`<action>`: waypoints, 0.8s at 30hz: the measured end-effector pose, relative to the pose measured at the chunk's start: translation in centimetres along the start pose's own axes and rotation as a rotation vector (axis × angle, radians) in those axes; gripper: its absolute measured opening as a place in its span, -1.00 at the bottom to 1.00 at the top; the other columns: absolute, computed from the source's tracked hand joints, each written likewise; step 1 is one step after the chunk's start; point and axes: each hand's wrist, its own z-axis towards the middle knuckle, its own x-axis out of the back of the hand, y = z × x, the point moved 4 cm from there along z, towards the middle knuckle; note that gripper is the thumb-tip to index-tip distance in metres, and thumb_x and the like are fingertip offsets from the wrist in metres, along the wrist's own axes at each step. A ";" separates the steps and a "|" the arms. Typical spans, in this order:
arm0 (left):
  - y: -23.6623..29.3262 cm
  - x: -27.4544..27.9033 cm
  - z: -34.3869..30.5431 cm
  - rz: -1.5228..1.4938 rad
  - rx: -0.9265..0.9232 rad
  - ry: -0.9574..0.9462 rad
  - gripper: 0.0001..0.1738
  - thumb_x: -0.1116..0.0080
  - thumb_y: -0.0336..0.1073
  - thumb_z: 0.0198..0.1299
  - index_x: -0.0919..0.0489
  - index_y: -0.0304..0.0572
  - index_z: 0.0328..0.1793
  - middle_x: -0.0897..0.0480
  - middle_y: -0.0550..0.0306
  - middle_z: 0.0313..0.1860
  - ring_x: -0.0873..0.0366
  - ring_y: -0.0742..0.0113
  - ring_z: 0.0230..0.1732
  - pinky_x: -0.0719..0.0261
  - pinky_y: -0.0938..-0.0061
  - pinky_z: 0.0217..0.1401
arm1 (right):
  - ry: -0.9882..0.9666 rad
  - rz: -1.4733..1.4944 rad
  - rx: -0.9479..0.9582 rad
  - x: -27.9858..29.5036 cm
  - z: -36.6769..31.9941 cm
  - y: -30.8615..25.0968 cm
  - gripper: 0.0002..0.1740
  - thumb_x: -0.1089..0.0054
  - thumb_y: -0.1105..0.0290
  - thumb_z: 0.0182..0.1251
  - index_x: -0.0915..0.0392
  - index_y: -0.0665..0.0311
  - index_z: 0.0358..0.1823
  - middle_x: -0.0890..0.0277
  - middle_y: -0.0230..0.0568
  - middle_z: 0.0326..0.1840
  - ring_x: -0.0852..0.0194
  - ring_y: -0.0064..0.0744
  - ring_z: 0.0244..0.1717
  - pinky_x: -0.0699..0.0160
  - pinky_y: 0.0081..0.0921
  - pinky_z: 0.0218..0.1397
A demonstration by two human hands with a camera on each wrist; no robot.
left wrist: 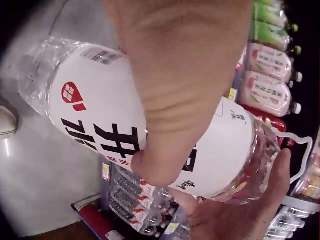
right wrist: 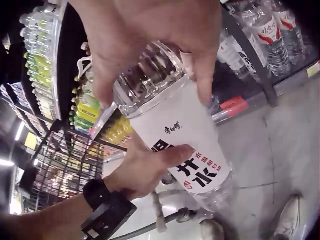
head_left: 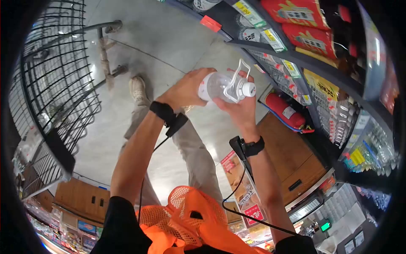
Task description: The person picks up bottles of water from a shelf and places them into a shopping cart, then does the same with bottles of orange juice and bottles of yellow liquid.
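A large clear water bottle (head_left: 220, 86) with a white cap and a white loop handle (head_left: 233, 82) is held up in both hands, tilted, above the floor. Black and red characters mark its white label (right wrist: 175, 135). My left hand (head_left: 189, 89) grips the bottle around the labelled part, its thumb pressed on the label in the left wrist view. Near the neck, my right hand (head_left: 240, 108) holds the shoulder, with thumb and fingers on opposite sides in the right wrist view. The bottle's base (left wrist: 37, 75) points away from the cap, past the left hand.
A black wire shopping cart (head_left: 59, 72) stands on the left. Shelves with price tags (head_left: 275, 40) and red packages (head_left: 296, 15) line the right side. A red fire extinguisher (head_left: 285, 111) lies along the lower shelf, beside a wooden cabinet (head_left: 292, 156). Grey floor (head_left: 152, 38) lies below.
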 end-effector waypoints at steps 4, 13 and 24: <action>-5.4 -0.2 3.0 0.194 -0.039 0.060 -0.08 -0.45 -0.37 -0.17 -0.36 -0.09 0.45 -0.45 -0.10 0.35 -0.36 -0.09 0.39 -0.34 0.10 0.43 | 0.024 -0.216 0.063 0.2 3.4 4.5 -0.11 -0.69 0.47 -0.21 -0.35 0.33 0.22 -0.57 -0.22 0.04 -0.60 -0.46 0.00 -0.65 -0.44 0.05; -0.8 0.1 -2.4 0.186 0.070 0.206 -0.52 -0.21 -0.48 0.03 -0.55 -0.24 0.17 -0.57 -0.08 0.05 -0.51 -0.12 0.06 -0.48 0.13 0.22 | 0.354 -0.212 0.260 1.7 14.1 9.6 -0.14 -0.66 0.52 -0.09 -0.25 0.37 0.23 -0.45 -0.14 0.11 -0.50 -0.39 0.10 -0.61 -0.45 0.13; -3.2 -5.6 -7.4 0.507 0.031 -0.012 -0.74 -0.26 -0.39 0.02 -0.59 -0.15 -0.12 -0.58 0.14 -0.17 -0.56 0.11 -0.02 -0.49 0.18 0.18 | 0.401 -0.162 0.385 -1.4 20.5 9.0 -0.09 -0.58 0.62 -0.02 -0.11 0.38 0.30 -0.27 -0.01 0.26 -0.45 -0.20 0.19 -0.74 -0.32 0.05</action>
